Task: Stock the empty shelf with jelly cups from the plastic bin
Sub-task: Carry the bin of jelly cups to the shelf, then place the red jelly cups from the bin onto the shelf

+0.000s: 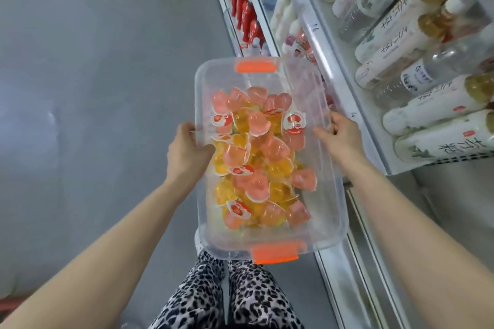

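Head view: a clear plastic bin (332,195) is carried in the air above a grey floor (93,61), close beside the front edge of a white shelving unit (327,53) on the person's right. The bin has no lid on it and carries an orange latch at the far end (255,66) and another at the near end (276,252). It holds a loose heap of jelly cups (256,157), pink and yellow, lying at all angles, several with their printed foil tops showing; the heap covers most of the bottom, and none rise above the rim. The left hand (187,149) grasps the bin's left long rim, thumb inside the wall. The right hand (339,136) grasps the right long rim in the same manner. The shelves hold rows of white-labelled drink bottles (417,104) lying with caps outward, and further along a row of red bottles (242,5). Leopard-print trousers (240,296) show below the bin.
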`<control>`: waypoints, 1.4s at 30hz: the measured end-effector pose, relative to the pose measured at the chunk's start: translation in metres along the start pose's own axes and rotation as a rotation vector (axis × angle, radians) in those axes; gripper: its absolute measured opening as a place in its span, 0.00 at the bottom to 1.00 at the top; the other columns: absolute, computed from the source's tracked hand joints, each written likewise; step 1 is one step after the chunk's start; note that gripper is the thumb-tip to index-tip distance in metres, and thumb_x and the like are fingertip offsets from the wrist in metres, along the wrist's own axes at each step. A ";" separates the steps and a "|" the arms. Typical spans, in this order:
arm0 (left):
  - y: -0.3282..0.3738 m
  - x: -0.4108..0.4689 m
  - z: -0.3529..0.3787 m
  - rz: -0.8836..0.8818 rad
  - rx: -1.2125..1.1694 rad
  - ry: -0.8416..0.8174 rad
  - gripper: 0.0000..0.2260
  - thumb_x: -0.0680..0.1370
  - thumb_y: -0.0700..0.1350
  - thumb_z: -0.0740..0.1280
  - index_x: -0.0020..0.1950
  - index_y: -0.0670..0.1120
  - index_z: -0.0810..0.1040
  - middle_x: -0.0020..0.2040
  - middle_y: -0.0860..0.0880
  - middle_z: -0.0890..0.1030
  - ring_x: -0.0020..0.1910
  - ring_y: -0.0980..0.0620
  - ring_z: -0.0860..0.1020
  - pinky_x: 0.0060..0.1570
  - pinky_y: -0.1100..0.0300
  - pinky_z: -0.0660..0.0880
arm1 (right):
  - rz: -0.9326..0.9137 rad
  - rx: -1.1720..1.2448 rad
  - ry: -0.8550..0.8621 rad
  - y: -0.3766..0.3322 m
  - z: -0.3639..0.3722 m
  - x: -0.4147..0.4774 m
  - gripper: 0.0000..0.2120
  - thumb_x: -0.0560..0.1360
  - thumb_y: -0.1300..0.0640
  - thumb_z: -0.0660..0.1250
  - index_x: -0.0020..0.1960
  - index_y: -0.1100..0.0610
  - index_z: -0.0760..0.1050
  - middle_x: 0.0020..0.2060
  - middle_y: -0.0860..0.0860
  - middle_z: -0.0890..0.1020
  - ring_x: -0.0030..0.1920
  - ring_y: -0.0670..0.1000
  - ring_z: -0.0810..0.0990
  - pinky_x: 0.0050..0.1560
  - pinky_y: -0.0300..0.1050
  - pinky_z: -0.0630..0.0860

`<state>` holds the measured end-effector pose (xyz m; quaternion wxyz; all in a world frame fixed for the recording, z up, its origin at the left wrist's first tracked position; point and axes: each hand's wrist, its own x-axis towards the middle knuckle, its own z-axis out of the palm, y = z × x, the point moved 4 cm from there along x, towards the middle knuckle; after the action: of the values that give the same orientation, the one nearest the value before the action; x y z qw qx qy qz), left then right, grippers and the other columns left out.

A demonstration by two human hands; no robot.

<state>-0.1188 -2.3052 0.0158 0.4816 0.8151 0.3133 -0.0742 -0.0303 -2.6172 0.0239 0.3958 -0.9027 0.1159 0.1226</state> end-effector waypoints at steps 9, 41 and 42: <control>0.003 -0.019 -0.003 -0.040 0.004 0.015 0.20 0.70 0.43 0.68 0.61 0.50 0.70 0.44 0.52 0.77 0.43 0.45 0.79 0.42 0.43 0.80 | -0.024 -0.092 -0.052 0.005 -0.002 0.005 0.20 0.74 0.49 0.71 0.65 0.51 0.76 0.56 0.48 0.82 0.55 0.51 0.81 0.59 0.53 0.77; 0.016 -0.057 0.024 0.553 0.965 0.192 0.18 0.71 0.39 0.74 0.61 0.44 0.81 0.62 0.43 0.78 0.70 0.39 0.67 0.73 0.50 0.59 | -0.622 -0.662 -0.263 -0.050 0.074 -0.011 0.25 0.79 0.42 0.62 0.70 0.56 0.71 0.65 0.53 0.74 0.67 0.54 0.70 0.68 0.50 0.68; 0.015 -0.057 0.023 0.546 0.989 0.191 0.17 0.72 0.40 0.74 0.60 0.45 0.82 0.61 0.43 0.78 0.71 0.40 0.67 0.74 0.52 0.53 | -0.608 -0.668 -0.275 -0.051 0.084 -0.009 0.27 0.78 0.40 0.62 0.69 0.56 0.71 0.65 0.54 0.73 0.67 0.55 0.70 0.68 0.51 0.68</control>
<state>-0.1511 -2.3547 0.0389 0.0143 0.9979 0.0617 -0.0111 -0.0342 -2.5202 0.0069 0.1133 -0.9491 -0.2529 0.1501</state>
